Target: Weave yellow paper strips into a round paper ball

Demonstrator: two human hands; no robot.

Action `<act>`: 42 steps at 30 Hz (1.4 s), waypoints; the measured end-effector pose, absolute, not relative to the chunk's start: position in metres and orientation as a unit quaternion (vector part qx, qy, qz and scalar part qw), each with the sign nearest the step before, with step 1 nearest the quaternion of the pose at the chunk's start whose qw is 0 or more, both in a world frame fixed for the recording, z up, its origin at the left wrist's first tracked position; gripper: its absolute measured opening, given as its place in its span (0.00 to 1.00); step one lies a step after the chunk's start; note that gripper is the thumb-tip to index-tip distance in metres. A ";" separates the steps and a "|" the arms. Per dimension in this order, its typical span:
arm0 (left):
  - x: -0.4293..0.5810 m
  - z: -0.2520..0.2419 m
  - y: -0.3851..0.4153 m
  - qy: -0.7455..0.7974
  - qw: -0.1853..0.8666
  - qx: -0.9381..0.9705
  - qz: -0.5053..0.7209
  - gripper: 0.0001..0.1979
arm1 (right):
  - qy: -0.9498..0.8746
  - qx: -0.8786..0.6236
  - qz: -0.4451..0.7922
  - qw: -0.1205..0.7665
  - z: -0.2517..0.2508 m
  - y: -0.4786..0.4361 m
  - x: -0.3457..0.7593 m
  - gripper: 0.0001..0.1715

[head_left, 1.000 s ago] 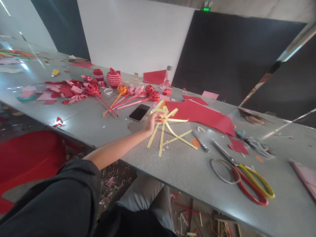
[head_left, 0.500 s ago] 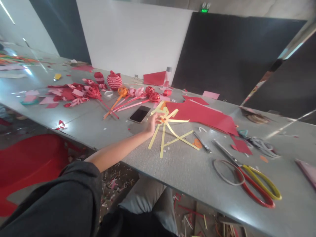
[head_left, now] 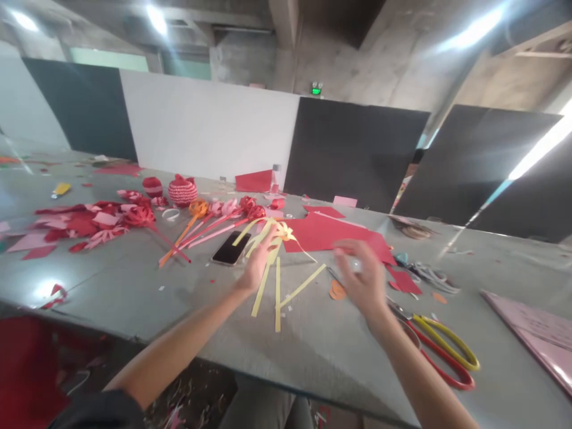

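Observation:
My left hand [head_left: 258, 262] is closed on a paper flower [head_left: 284, 231] made of thin yellow strips, its fingers at the gathered middle. Several strip ends spread from it over the table. Loose yellow strips [head_left: 277, 292] lie just below the hand. My right hand [head_left: 363, 275] hovers to the right of the flower, apart from it. Its fingers are curled and smeared by motion, and I cannot make out anything in them. Beneath it are a partly hidden cutter knife [head_left: 333, 273] and orange paper pieces [head_left: 336, 290].
Red card sheets [head_left: 330, 233] lie behind the flower. A phone [head_left: 231, 248] and paper flowers on stems [head_left: 214, 230] are to the left, beside a heap of red and pink paper [head_left: 84, 223]. Large scissors [head_left: 447, 351] and a pink folder [head_left: 531, 339] lie on the right.
My right hand has come into view over the table. The flower's strips are now gathered and bent up on the left. The camera has tilted up.

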State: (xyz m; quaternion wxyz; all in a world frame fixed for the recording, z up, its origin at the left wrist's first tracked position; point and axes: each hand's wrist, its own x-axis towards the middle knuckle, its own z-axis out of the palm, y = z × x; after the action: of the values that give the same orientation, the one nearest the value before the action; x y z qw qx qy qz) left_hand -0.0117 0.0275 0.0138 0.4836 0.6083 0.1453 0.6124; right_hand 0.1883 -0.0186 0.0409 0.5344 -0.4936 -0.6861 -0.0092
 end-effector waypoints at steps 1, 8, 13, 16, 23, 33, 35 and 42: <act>-0.012 0.015 0.025 0.140 0.478 0.612 0.614 0.27 | -0.698 -0.487 0.011 0.525 0.040 -0.011 0.185 0.13; -0.014 0.019 0.022 0.125 0.451 0.652 0.597 0.30 | -0.691 -0.421 0.351 0.473 0.049 0.026 0.151 0.22; -0.020 0.016 0.023 0.185 0.326 0.721 0.582 0.26 | -0.629 -0.386 0.425 0.524 0.060 0.041 0.143 0.16; -0.025 0.017 0.022 0.255 0.207 0.742 0.584 0.20 | -0.645 -0.377 0.372 0.551 0.071 0.050 0.151 0.16; -0.033 0.032 0.031 0.374 0.036 0.645 0.666 0.09 | -0.807 -0.392 0.237 0.373 0.107 0.048 0.177 0.11; -0.032 0.034 0.042 0.339 0.426 0.656 0.523 0.16 | -0.883 -0.405 0.147 0.187 0.117 0.034 0.149 0.08; -0.032 0.032 0.041 0.345 0.411 0.672 0.510 0.15 | -0.882 -0.418 0.134 0.173 0.113 0.037 0.145 0.07; -0.034 0.027 0.043 0.327 0.298 0.784 0.436 0.06 | -0.815 -0.491 -0.033 0.306 0.079 0.037 0.149 0.12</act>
State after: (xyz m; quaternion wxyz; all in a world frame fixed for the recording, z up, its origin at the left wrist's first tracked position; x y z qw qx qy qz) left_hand -0.0339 0.0431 0.0273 0.2980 0.7837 0.3273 0.4358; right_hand 0.1487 0.0373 0.0791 0.3058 -0.4914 -0.8148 -0.0332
